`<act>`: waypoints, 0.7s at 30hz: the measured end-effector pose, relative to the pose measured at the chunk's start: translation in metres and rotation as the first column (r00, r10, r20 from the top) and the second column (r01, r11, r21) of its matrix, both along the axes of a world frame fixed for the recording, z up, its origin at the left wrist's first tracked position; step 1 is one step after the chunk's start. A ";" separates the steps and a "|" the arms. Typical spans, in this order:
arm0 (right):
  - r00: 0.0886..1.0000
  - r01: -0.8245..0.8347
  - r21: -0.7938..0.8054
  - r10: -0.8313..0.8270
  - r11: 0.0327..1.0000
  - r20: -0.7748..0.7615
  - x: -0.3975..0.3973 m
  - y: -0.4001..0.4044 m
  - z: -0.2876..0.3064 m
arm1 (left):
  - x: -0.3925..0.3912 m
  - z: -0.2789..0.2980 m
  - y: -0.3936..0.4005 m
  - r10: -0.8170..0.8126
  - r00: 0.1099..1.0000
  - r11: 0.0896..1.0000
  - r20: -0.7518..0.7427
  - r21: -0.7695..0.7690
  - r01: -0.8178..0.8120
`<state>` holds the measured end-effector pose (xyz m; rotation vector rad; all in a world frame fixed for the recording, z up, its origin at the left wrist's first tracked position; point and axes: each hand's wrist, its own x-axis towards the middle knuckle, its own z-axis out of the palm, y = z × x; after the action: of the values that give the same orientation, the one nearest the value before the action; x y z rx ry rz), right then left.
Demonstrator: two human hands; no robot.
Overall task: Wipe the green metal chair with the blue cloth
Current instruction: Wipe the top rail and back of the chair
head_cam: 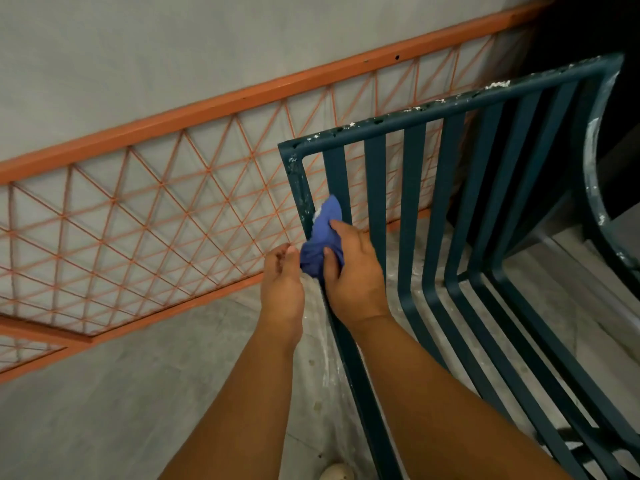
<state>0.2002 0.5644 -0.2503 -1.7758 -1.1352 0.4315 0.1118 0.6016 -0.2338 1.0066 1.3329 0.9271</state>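
The dark green metal chair (412, 188) fills the right half of the head view, with a slatted back and seat and white flecks along its top rail and left upright. The blue cloth (323, 233) is bunched against the left upright of the backrest. My right hand (349, 268) grips the cloth and presses it on that upright. My left hand (282, 275) sits just left of the cloth, its fingers curled and touching the cloth's lower edge beside the frame.
An orange metal railing (145, 209) with a diamond wire mesh runs behind the chair from lower left to upper right. The floor (104, 410) is grey concrete, with a plastic sheet (311, 375) under the chair. A shoe tip (336, 472) shows at the bottom edge.
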 end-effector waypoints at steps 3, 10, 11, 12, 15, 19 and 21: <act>0.997 -0.082 -0.122 0.082 0.989 -0.005 -0.011 0.008 0.001 | 0.002 0.003 0.003 0.005 0.999 1.000 0.050 -0.011 -0.004; 0.999 0.025 -0.309 -0.016 0.951 0.030 -0.005 0.029 0.007 | -0.005 0.003 0.008 0.027 0.999 0.998 -0.027 -0.056 -0.029; 0.999 0.032 -0.271 -0.024 0.962 0.034 -0.004 0.040 0.018 | -0.007 0.002 0.009 0.026 0.999 0.998 -0.037 -0.049 -0.027; 0.999 0.039 -0.219 -0.030 0.975 0.044 -0.003 0.050 0.030 | -0.009 0.002 0.010 0.026 0.999 0.999 -0.039 -0.045 -0.028; 0.998 0.057 -0.084 -0.053 0.995 0.045 -0.008 0.067 0.044 | -0.012 0.002 0.011 0.036 0.999 0.998 -0.034 -0.049 -0.038; 0.994 0.092 -0.192 -0.079 0.977 0.075 -0.012 0.052 0.022 | -0.014 0.003 0.011 0.022 1.000 0.999 -0.017 -0.046 -0.022; 0.991 0.112 -0.237 -0.090 0.965 0.103 -0.010 0.050 0.019 | -0.015 0.005 0.012 0.012 1.000 0.999 -0.010 -0.047 -0.012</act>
<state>0.1902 0.6141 -0.2316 -2.0762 -1.0848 0.4468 0.0971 0.6136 -0.2290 0.9691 1.3646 0.8965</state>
